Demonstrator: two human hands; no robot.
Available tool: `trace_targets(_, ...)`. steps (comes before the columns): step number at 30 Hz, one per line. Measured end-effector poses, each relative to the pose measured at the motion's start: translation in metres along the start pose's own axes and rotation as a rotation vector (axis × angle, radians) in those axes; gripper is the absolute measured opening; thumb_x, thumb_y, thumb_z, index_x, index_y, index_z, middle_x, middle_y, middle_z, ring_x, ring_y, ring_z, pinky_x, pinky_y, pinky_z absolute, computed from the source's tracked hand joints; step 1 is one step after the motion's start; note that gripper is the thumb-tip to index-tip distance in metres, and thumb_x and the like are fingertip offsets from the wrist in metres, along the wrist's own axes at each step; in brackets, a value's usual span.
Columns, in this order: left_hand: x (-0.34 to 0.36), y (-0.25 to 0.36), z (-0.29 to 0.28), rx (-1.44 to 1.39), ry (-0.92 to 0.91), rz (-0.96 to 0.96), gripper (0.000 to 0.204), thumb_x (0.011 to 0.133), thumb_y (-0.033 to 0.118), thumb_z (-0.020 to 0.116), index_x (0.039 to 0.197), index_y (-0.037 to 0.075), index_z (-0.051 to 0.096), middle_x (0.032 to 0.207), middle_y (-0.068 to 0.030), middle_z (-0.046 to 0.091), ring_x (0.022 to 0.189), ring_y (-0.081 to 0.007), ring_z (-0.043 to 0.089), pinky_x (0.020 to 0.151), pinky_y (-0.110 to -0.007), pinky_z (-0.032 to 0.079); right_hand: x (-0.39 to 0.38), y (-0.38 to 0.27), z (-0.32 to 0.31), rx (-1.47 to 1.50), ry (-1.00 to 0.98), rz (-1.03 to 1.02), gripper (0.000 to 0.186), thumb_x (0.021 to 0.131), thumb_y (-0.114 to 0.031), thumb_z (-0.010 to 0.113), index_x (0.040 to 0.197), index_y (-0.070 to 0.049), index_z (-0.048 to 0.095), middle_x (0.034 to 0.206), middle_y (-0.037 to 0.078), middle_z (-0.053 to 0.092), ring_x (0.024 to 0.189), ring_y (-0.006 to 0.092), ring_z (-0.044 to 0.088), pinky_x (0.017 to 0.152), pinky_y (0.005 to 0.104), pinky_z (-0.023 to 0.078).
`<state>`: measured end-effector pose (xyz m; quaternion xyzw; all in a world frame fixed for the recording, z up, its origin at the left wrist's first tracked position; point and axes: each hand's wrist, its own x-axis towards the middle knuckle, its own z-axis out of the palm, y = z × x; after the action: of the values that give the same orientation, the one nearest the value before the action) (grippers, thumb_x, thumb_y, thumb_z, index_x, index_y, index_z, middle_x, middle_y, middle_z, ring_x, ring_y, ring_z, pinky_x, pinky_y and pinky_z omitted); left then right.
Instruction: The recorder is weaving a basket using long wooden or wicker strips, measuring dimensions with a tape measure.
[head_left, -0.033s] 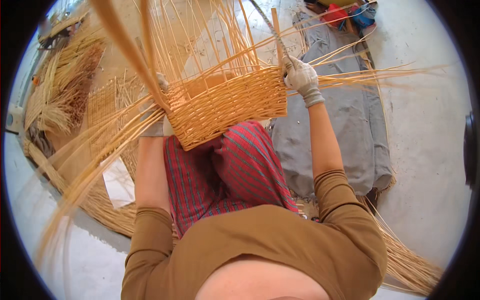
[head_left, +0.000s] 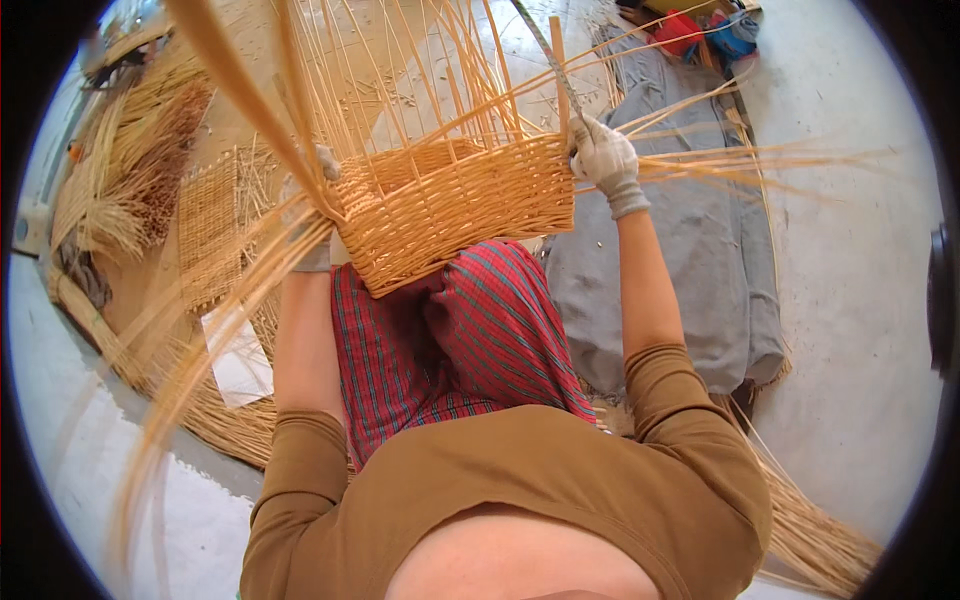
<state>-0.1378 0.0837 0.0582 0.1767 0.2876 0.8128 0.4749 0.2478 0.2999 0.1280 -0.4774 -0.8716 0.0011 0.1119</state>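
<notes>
Because the tan wicker basket (head_left: 460, 215) seems light, springy, hold its corners: your white-gloved right grip (head_left: 604, 158) clamps one; left grip (head_left: 327, 163) unclear.

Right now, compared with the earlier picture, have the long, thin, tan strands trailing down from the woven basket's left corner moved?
Yes: the strands have swung right, their trailing part nearer the flat, white sheet.

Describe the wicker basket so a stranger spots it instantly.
Start at the red striped cloth on the person's lap. At its far end, between the pale-gloved left hand and right hand, is a honey-coloured, boxy wicker basket. Unlike the flat tan woven panel at left, it has raised walls and tall rods.
</notes>
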Motion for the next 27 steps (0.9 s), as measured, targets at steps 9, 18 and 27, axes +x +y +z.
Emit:
trace_targets(9, 0.052, 0.047, -0.003, 0.311, -0.037, -0.085, 0.035, 0.099, 0.037, 0.068, 0.081, 0.008, 0.067, 0.072, -0.0045, 0.066, 0.073, -0.0175, 0.067, 0.071, -0.030, 0.056, 0.057, -0.013, -0.004, -0.048, -0.124, -0.248, 0.042, 0.102, -0.044, 0.049, 0.111, -0.008, 0.068, 0.110, 0.019, 0.072, 0.099, 0.0420, 0.068, 0.083, 0.0510, 0.055)
trace_targets(18, 0.144, 0.078, 0.007, 0.373, 0.030, -0.106, 0.032, 0.097, 0.038, 0.072, 0.079, 0.011, 0.067, 0.069, -0.0022, 0.069, 0.070, -0.0183, 0.070, 0.070, -0.030, 0.059, 0.159, -0.040, -0.040, 0.183, -0.206, -0.077, 0.060, 0.106, -0.054, 0.039, 0.108, -0.003, 0.071, 0.108, 0.021, 0.072, 0.098, 0.0390, 0.069, 0.090, 0.0472, 0.053)
trace_targets(27, 0.129, 0.076, 0.019, 0.275, -0.016, -0.136, 0.027, 0.097, 0.035, 0.072, 0.084, 0.011, 0.067, 0.072, -0.0023, 0.068, 0.067, -0.0168, 0.070, 0.064, -0.031, 0.059, 0.136, -0.045, -0.040, 0.440, -0.229, -0.023, 0.061, 0.102, -0.060, 0.043, 0.106, -0.009, 0.077, 0.101, 0.013, 0.076, 0.098, 0.0291, 0.070, 0.091, 0.0393, 0.052)
